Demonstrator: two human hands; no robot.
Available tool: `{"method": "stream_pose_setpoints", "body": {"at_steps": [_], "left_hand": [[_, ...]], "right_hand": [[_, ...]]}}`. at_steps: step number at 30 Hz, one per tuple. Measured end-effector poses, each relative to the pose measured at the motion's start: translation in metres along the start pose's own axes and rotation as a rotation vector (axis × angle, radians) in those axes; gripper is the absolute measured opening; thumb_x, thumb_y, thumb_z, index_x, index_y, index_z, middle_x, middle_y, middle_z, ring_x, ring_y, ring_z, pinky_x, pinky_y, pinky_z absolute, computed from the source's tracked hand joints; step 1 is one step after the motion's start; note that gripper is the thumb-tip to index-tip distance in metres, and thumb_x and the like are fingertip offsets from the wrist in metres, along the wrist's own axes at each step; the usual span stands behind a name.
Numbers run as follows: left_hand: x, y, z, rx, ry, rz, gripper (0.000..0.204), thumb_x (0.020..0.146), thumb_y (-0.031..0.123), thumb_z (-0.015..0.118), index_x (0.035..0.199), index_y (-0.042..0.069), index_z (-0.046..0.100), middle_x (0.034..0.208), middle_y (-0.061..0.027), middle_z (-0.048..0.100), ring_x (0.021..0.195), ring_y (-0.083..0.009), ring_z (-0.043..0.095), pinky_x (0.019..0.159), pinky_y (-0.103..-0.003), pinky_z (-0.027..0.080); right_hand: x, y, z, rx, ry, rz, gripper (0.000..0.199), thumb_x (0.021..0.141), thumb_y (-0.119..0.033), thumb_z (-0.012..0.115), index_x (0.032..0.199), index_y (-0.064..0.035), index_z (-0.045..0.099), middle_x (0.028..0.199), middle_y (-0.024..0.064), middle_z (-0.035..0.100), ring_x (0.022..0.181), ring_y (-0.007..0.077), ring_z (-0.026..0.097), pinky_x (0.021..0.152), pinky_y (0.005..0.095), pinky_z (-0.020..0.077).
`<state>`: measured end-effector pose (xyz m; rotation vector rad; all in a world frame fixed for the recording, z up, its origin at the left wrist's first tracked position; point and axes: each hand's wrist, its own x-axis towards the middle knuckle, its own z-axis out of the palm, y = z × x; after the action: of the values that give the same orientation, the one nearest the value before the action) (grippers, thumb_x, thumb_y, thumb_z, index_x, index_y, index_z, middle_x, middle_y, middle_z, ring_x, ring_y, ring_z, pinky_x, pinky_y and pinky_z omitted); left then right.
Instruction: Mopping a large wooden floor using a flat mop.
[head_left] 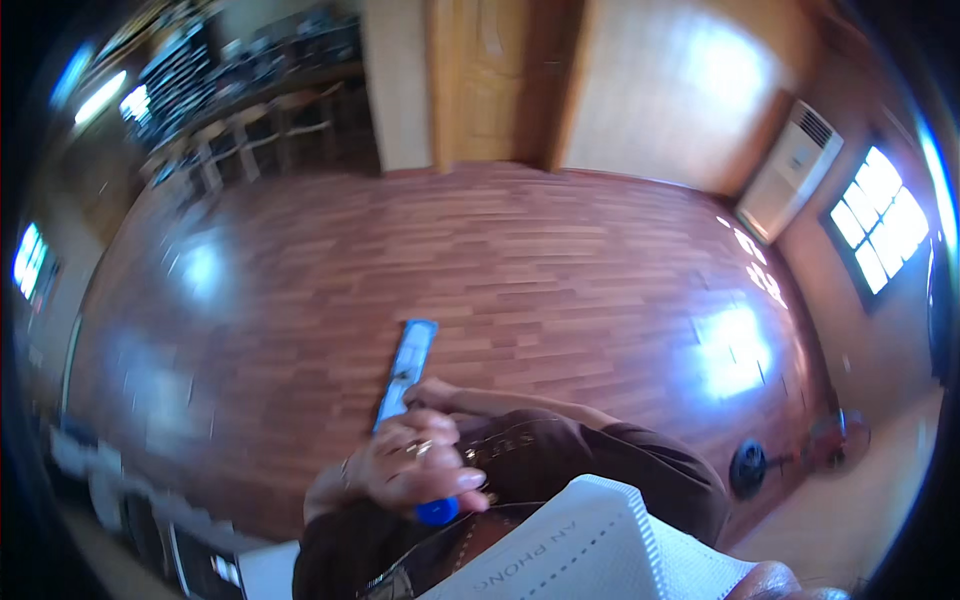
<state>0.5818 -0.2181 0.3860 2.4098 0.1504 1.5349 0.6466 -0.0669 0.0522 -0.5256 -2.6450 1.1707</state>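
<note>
A blue flat mop head [413,348] lies on the wood-plank floor just ahead of me, its long side running away from me and slightly to the right. My left hand [415,460], with a ring on one finger, is wrapped round the top of the mop's handle, where a blue end cap [437,512] pokes out under the fingers. Further down and forward, my right hand [432,394] is closed round the lower handle. Most of the pole is hidden behind the hands. Both hands are close to my brown clothing.
Glossy wooden floor [520,270] spreads out to a wooden door [505,80] at the far wall. Chairs [255,135] stand by a cluttered long table at the far left. A white floor-standing air conditioner [790,172] is at the right wall, and a dark round-based object [748,468] at lower right.
</note>
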Motion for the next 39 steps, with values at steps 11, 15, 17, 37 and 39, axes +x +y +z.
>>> {"method": "stream_pose_setpoints", "body": {"at_steps": [11, 15, 17, 37, 39], "left_hand": [[0.031, -0.03, 0.009, -0.072, 0.008, 0.068, 0.053, 0.073, 0.032, 0.08, 0.109, 0.013, 0.046, 0.064, 0.0003, 0.06, 0.051, -0.0118, 0.057, 0.058, -0.029, 0.05], [0.044, -0.036, 0.035, -0.149, 0.016, 0.105, 0.051, 0.075, 0.03, 0.078, 0.109, 0.013, 0.045, 0.065, -0.0003, 0.06, 0.053, -0.0125, 0.058, 0.058, -0.03, 0.051], [0.045, -0.04, 0.055, -0.234, 0.072, 0.104, 0.049, 0.077, 0.029, 0.076, 0.11, 0.013, 0.044, 0.066, -0.0009, 0.061, 0.054, -0.0135, 0.06, 0.059, -0.031, 0.051], [0.094, -0.064, 0.205, -1.048, -0.258, -0.076, 0.041, 0.083, 0.019, 0.071, 0.115, 0.007, 0.047, 0.066, -0.0048, 0.06, 0.065, -0.0188, 0.062, 0.069, -0.035, 0.05], [0.092, -0.065, 0.211, -1.107, -0.295, -0.111, 0.041, 0.085, 0.015, 0.068, 0.117, 0.005, 0.045, 0.068, -0.006, 0.059, 0.065, -0.0193, 0.061, 0.069, -0.036, 0.05]], "right_hand": [[-0.053, 0.0, -0.041, -0.117, 0.306, 0.052, 0.019, 0.059, -0.032, 0.064, 0.063, -0.0143, 0.058, 0.066, 0.0092, 0.06, 0.07, 0.0331, 0.059, 0.066, 0.0463, 0.0422], [-0.114, 0.004, -0.058, -0.166, 0.451, 0.177, 0.016, 0.061, -0.031, 0.064, 0.062, -0.015, 0.061, 0.065, 0.0108, 0.062, 0.07, 0.0338, 0.06, 0.07, 0.0465, 0.0452], [-0.157, -0.003, -0.07, -0.23, 0.43, 0.291, 0.014, 0.061, -0.027, 0.061, 0.059, -0.0132, 0.058, 0.064, 0.0123, 0.06, 0.069, 0.0352, 0.06, 0.07, 0.0469, 0.0454], [-0.445, -0.064, 0.006, -0.341, 1.125, 1.037, 0.008, 0.061, -0.019, 0.065, 0.063, -0.0119, 0.062, 0.069, 0.013, 0.063, 0.071, 0.0335, 0.063, 0.065, 0.0459, 0.0504], [-0.451, -0.085, 0.015, -0.35, 1.123, 1.118, 0.008, 0.063, -0.02, 0.064, 0.064, -0.0123, 0.064, 0.07, 0.0132, 0.064, 0.071, 0.0335, 0.064, 0.066, 0.0456, 0.0509]]}}
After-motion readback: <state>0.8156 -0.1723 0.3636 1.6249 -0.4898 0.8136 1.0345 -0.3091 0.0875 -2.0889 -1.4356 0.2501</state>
